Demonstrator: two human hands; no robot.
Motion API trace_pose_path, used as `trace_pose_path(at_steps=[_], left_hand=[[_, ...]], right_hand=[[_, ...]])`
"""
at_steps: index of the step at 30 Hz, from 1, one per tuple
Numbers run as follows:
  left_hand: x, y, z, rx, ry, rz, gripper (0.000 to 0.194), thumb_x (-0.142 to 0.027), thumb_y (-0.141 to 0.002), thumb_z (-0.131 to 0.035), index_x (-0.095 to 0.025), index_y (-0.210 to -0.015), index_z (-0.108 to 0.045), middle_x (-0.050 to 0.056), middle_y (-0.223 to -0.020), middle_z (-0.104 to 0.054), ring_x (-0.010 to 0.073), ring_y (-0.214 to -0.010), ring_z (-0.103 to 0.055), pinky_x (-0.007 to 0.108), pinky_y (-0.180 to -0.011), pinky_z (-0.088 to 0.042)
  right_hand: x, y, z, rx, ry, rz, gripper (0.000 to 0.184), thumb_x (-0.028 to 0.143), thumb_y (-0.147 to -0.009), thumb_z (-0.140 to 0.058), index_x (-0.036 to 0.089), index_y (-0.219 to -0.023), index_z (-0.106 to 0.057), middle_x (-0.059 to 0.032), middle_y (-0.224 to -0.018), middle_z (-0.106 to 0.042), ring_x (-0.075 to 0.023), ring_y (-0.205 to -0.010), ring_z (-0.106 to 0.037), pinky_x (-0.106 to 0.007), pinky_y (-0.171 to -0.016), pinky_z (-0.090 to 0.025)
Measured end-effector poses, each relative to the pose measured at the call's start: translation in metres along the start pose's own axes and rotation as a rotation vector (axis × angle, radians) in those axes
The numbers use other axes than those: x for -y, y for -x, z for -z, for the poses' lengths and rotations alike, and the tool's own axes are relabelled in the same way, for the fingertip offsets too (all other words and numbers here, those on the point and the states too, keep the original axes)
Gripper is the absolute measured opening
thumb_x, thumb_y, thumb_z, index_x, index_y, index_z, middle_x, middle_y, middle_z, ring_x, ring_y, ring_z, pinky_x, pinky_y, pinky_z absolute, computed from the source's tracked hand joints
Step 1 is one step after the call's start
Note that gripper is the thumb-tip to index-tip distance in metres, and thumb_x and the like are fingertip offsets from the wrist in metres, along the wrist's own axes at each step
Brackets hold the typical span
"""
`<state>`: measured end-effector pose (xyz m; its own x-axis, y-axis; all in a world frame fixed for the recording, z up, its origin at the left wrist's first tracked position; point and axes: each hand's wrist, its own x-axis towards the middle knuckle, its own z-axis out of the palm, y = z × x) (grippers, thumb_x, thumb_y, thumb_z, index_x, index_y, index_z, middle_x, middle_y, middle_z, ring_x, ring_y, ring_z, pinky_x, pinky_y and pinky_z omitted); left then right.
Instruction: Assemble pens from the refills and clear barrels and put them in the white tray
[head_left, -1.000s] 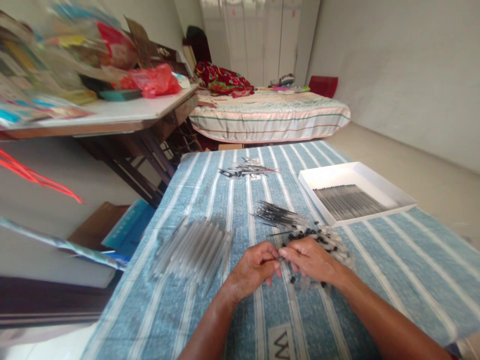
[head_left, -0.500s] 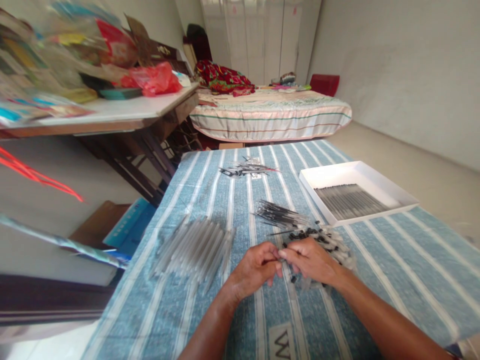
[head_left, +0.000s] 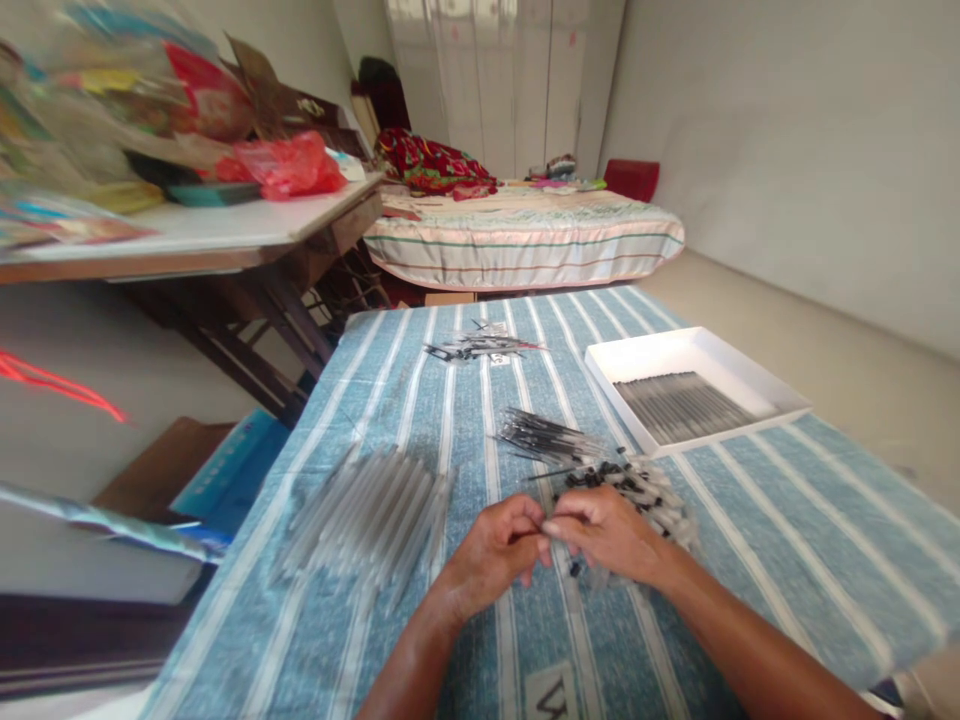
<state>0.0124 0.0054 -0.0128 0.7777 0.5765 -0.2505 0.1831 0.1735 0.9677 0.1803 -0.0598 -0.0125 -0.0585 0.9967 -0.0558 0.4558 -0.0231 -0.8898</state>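
Observation:
My left hand [head_left: 504, 540] and my right hand [head_left: 600, 530] meet fingertip to fingertip over the table, both closed in a pinch. Whatever small piece lies between the fingers is hidden. Beside and partly under my right hand spreads a pile of small black and whitish translucent parts, looking like pen caps [head_left: 652, 495]. Just beyond the hands is a bundle of thin dark rods, resembling pen refills [head_left: 544, 437]. To the left of my left hand lie several grey translucent tubes [head_left: 375, 515] side by side, like pen barrels.
A white shallow box [head_left: 720, 440] at the right holds a row of dark pen-like sticks [head_left: 682, 405]. Farther back on the striped tablecloth [head_left: 360, 400] is a loose heap of thin black pieces [head_left: 480, 346]. A cluttered side table [head_left: 285, 235] stands left; a bed [head_left: 525, 235] stands behind.
The whole scene has shifted slightly left as the camera turned. My hands stay pinched together at nearly the same spot over the table, with only small finger movement.

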Motion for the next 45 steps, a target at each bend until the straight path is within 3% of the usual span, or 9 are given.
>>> trace_pose_path(at_steps=[6, 12, 19, 27, 34, 37, 41, 45], left_hand=[[-0.006, -0.001, 0.0, -0.025, -0.052, 0.008, 0.01, -0.021, -0.072, -0.06, -0.018, -0.074, -0.051, -0.002, -0.062, -0.06, 0.0089, -0.051, -0.047, 0.021, -0.049, -0.038], [-0.007, -0.001, 0.005, -0.035, -0.201, -0.047, 0.012, -0.027, -0.076, -0.059, -0.018, -0.084, -0.059, 0.0, -0.071, -0.062, 0.0131, -0.065, -0.052, 0.022, -0.059, -0.039], [-0.009, 0.001, 0.013, 0.026, -0.308, 0.026, 0.018, -0.028, -0.078, -0.051, -0.018, -0.071, -0.064, 0.0, -0.065, -0.062, 0.013, -0.055, -0.051, 0.023, -0.055, -0.039], [-0.006, 0.001, 0.004, -0.019, -0.218, 0.064, 0.01, -0.024, -0.071, -0.059, -0.016, -0.067, -0.063, -0.004, -0.056, -0.053, 0.0115, -0.054, -0.049, 0.022, -0.054, -0.037], [-0.007, 0.0, 0.002, -0.092, -0.148, 0.034, 0.01, -0.024, -0.067, -0.063, -0.016, -0.066, -0.057, -0.005, -0.054, -0.05, 0.0107, -0.053, -0.046, 0.022, -0.053, -0.035], [-0.009, 0.0, 0.005, -0.188, -0.191, -0.007, 0.014, -0.027, -0.068, -0.064, -0.015, -0.066, -0.057, -0.005, -0.054, -0.047, 0.0092, -0.052, -0.042, 0.021, -0.051, -0.031], [-0.01, -0.001, 0.009, -0.309, -0.175, -0.052, 0.016, -0.028, -0.068, -0.066, -0.015, -0.064, -0.056, -0.005, -0.056, -0.046, 0.0087, -0.054, -0.041, 0.02, -0.052, -0.031], [-0.008, -0.001, 0.01, -0.374, -0.069, -0.076, 0.017, -0.028, -0.069, -0.067, -0.015, -0.066, -0.055, -0.006, -0.054, -0.047, 0.0079, -0.053, -0.041, 0.02, -0.052, -0.031]], right_hand=[[0.001, -0.006, -0.001, -0.046, 0.072, 0.032, 0.038, 0.033, -0.082, -0.052, 0.016, -0.05, -0.039, 0.007, -0.043, -0.036, -0.005, -0.043, -0.035, -0.017, -0.041, -0.023], [-0.002, -0.007, 0.0, -0.088, 0.03, 0.013, 0.036, 0.031, -0.081, -0.051, 0.016, -0.05, -0.041, 0.0068, -0.043, -0.037, -0.0053, -0.042, -0.036, -0.017, -0.04, -0.023], [-0.001, -0.005, 0.01, -0.123, -0.004, -0.027, 0.036, 0.033, -0.082, -0.051, 0.017, -0.051, -0.04, 0.0072, -0.043, -0.038, -0.0048, -0.04, -0.036, -0.017, -0.04, -0.022], [0.002, -0.003, 0.011, -0.107, 0.003, -0.081, 0.035, 0.031, -0.081, -0.051, 0.018, -0.051, -0.039, 0.0077, -0.041, -0.037, -0.0047, -0.038, -0.035, -0.017, -0.039, -0.022], [0.001, 0.0, 0.017, -0.112, -0.066, -0.097, 0.039, 0.041, -0.083, -0.049, 0.018, -0.053, -0.042, 0.0055, -0.044, -0.047, -0.0056, -0.037, -0.039, -0.018, -0.039, -0.029], [-0.002, 0.004, 0.022, -0.113, 0.043, -0.025, 0.032, 0.035, -0.082, -0.052, 0.016, -0.057, -0.052, 0.005, -0.048, -0.048, -0.0068, -0.044, -0.042, -0.018, -0.044, -0.03], [-0.002, 0.01, 0.021, 0.054, 0.396, 0.033, 0.013, 0.024, -0.077, -0.058, 0.017, -0.069, -0.064, 0.0023, -0.057, -0.058, -0.0103, -0.054, -0.052, -0.02, -0.053, -0.032], [0.003, 0.015, 0.013, 0.186, 0.79, 0.016, 0.013, 0.022, -0.077, -0.056, 0.018, -0.075, -0.067, -0.0064, -0.067, -0.067, -0.0186, -0.064, -0.061, -0.025, -0.057, -0.035]])
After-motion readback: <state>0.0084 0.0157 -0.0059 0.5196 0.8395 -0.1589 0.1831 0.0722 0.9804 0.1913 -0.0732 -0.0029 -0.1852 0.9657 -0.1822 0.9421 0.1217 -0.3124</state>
